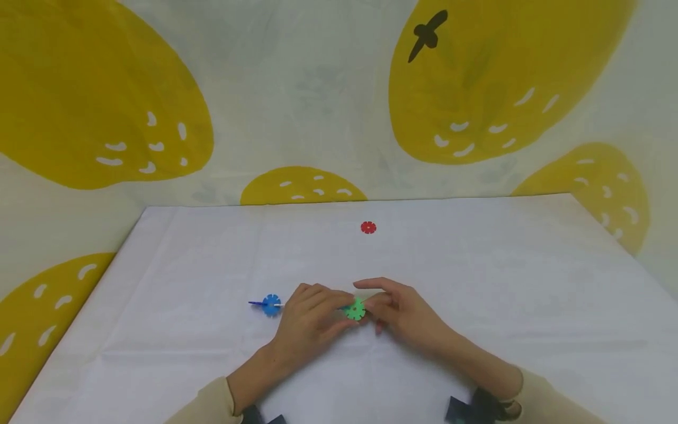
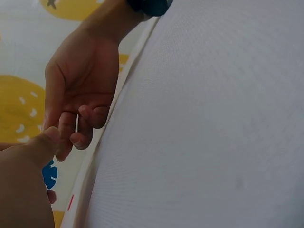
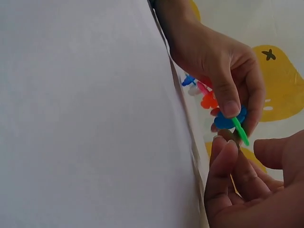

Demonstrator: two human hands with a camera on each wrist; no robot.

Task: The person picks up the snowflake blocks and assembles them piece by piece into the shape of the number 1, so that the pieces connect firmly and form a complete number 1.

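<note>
My left hand [image 1: 312, 315] pinches a chain of notched plastic discs near its right end. Closest to its thumb in the right wrist view are a blue disc [image 3: 227, 121] and a green disc [image 3: 241, 132] slotted into it. Further along, an orange disc [image 3: 209, 100] and other coloured ones show past the fingers. In the head view a blue disc [image 1: 272, 305] sticks out left of this hand, and the green disc [image 1: 356, 309] faces up between both hands. My right hand [image 1: 412, 315] pinches a small yellowish piece [image 3: 231, 137], mostly hidden by the fingertips, beside the green disc.
A lone red disc [image 1: 368, 227] lies near the far edge of the white-covered table [image 1: 212, 247]. Behind the table hangs a cloth [image 1: 307, 118] with large yellow fruit shapes. Dark wrist straps [image 1: 477, 406] show at the bottom of the head view.
</note>
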